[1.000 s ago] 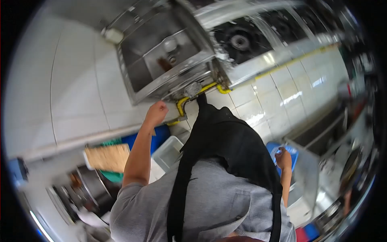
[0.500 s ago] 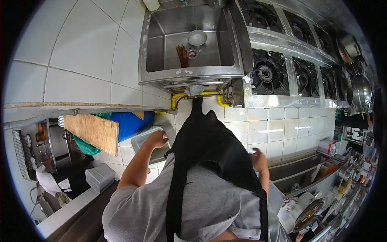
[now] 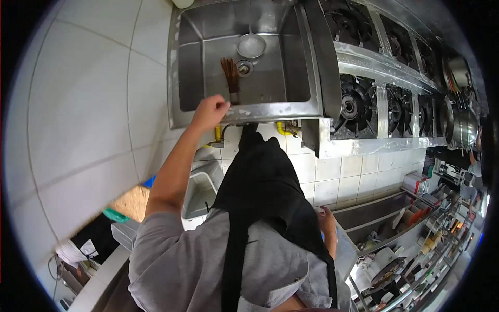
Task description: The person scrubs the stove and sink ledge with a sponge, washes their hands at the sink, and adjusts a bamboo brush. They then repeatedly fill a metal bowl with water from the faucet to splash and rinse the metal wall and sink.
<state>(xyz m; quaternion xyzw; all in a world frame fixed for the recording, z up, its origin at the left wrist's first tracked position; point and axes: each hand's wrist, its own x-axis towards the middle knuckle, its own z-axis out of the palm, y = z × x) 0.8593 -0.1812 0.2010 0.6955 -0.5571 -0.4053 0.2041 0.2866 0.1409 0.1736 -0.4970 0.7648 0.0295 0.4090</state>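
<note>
My left hand (image 3: 211,111) hovers at the front rim of the steel sink (image 3: 280,110), its fingers curled in with nothing visible in them. Just beyond it in the sink lies a bundle of reddish-brown thin sticks, like a wok brush (image 3: 230,75), its bound end toward me. Beside the brush are the drain (image 3: 244,68) and a shallow round metal dish or strainer (image 3: 251,46). My right hand (image 3: 326,220) hangs low by my right side, fingers loosely bent and apart, holding nothing I can see.
Gas burners (image 3: 353,104) adjoin the sink on the right. Below the sink run yellow pipes (image 3: 283,130), and a grey plastic bin (image 3: 200,192) stands on the floor. A wooden board (image 3: 132,203) is at left; steel shelving (image 3: 374,223) with dishes is behind right.
My left hand has moved forward and up from above the grey bin to the sink's front rim. The sink appears closer. My right hand stays low at my side.
</note>
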